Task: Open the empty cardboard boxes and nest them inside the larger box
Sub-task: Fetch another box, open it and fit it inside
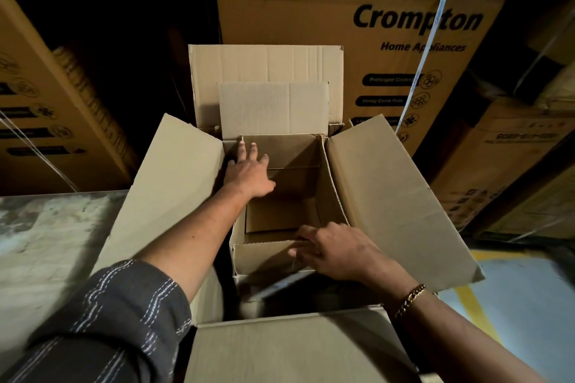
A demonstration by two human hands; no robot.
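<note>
The smaller box [331, 196] sits open inside the larger box [389, 196], the left hand [249, 171] pressing straight, spread fingers against the smaller box's far wall while the right hand [336, 252] curls its fingers over the near flap.

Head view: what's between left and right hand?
Head view: only the bare inside of the small box; the left hand touches its far wall, the right hand grips its near flap.
</note>
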